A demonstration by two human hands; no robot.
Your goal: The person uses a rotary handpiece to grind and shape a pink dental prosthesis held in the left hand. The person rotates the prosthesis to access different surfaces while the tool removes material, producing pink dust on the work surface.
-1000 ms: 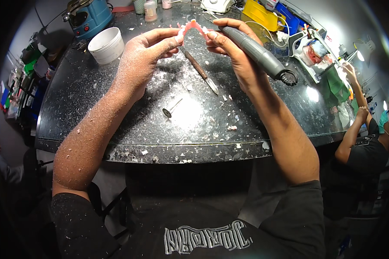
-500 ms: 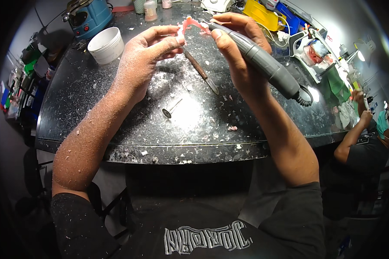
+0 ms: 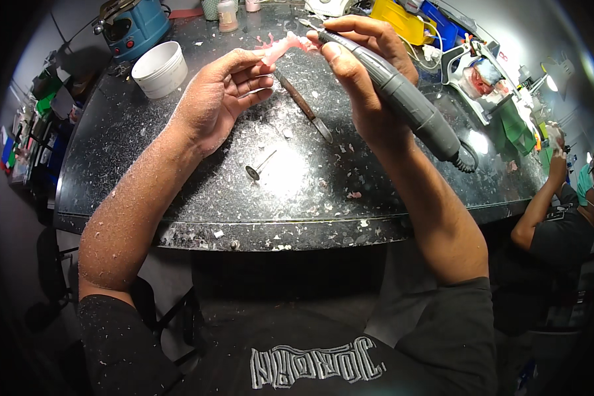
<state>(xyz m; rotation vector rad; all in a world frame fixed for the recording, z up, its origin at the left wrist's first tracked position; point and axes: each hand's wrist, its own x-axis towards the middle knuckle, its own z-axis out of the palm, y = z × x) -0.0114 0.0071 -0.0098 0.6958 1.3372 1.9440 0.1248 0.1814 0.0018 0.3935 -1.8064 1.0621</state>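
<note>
My left hand, dusted with pale powder, pinches one end of a pink denture base between thumb and forefinger. Its other fingers curl loosely below. A dark grey rotary handpiece lies in my right hand, its bur tip pointing up and left, past the denture's right end and apart from it. My right fingertips appear to touch that end of the denture. Under my hands, a wooden-handled wax knife lies on the bench. Nearer me lies a small dark disc on a thin metal shank.
Pale dust and pink scraps cover the black bench. A white tub and a blue machine stand at left, small jars behind. At right are a yellow bin, a white frame and another person's arm.
The denture base has been turned in my fingers, showing a different side. My left hand has rolled, opening its palm more. The handpiece tip now sits clear above the denture.
</note>
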